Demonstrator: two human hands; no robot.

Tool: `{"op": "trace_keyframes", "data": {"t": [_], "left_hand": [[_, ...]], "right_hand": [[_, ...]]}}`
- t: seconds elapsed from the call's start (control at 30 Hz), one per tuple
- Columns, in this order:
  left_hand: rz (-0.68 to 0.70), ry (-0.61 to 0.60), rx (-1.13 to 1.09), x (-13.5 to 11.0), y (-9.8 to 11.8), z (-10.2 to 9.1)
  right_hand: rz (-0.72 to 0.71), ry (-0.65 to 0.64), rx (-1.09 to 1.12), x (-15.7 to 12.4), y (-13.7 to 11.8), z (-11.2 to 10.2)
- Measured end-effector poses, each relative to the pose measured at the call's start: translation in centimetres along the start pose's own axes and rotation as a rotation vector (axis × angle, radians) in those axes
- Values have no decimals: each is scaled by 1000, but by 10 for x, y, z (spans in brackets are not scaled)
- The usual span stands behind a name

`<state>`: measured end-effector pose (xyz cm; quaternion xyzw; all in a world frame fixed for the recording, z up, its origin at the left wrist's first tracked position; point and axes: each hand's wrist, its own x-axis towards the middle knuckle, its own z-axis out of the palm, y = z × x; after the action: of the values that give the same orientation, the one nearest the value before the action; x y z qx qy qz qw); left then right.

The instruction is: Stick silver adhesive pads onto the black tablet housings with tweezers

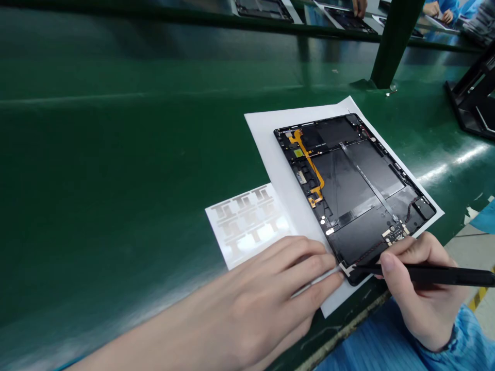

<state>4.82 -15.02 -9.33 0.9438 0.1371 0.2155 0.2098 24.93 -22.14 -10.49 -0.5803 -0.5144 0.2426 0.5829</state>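
1. The right hand (429,304) was closed around black tweezers (444,274) in a pen-like hold, the points reaching the housing's near corner. Whether the points were pinched together could not be told.

2. The left hand (266,293) lay palm down, fingers stretched forward and close together, the tips at that same corner. Its thumb was hidden, so I could not tell whether it gripped anything.

3. Between fingertips and tweezers, a small pale tab (348,269) sat on the corner. It looked thin, light and limp, perhaps sticky-backed, and likely to crease; an outer edge seemed the best place to take it.

4. The black tablet housing (363,175) lay open side up, at a slant, by the table's near edge. It was probably stiff and fairly light, with smooth, slippery faces; the outer rim on opposite sides looked the safest hold.

5. Inside, the orange ribbon cable (315,170), thin wires (369,252) and small circuit board (395,234) looked fragile, poor places to press or pull.

6. Under the housing was white paper (266,136), likely to slide on the glossy green table (116,144).

7. Beside the left hand, a sheet of pale cut-outs (247,226) looked thin and flexible, best lifted by its border.
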Motion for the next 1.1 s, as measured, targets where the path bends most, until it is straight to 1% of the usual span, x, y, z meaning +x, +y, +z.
{"op": "trace_keyframes", "data": {"t": [0.1,0.23,0.3,0.43,0.57,0.63,0.77,0.87,0.97,1.1], "left_hand": [[-13,34,-7,1,0,3],[-11,140,-1,-1,0,12],[-5,159,5,-2,0,15],[-18,158,-5,-1,-1,15],[-22,136,-4,1,0,13],[-21,116,-7,1,0,13],[-19,123,-17,0,0,11],[-26,47,-24,0,1,6],[-20,15,-24,2,0,2],[-22,75,-18,3,0,4]], "right_hand": [[-7,-9,-1,0,-1,0],[46,-16,-11,0,-3,0],[43,-26,-8,0,-4,0],[16,3,27,0,-2,1],[-9,-5,82,0,1,0],[-3,-12,87,0,0,-1],[32,-36,40,0,-3,-1],[24,-46,37,1,-3,-1],[40,-19,33,1,-1,-1],[31,-21,17,1,-1,0]]}}
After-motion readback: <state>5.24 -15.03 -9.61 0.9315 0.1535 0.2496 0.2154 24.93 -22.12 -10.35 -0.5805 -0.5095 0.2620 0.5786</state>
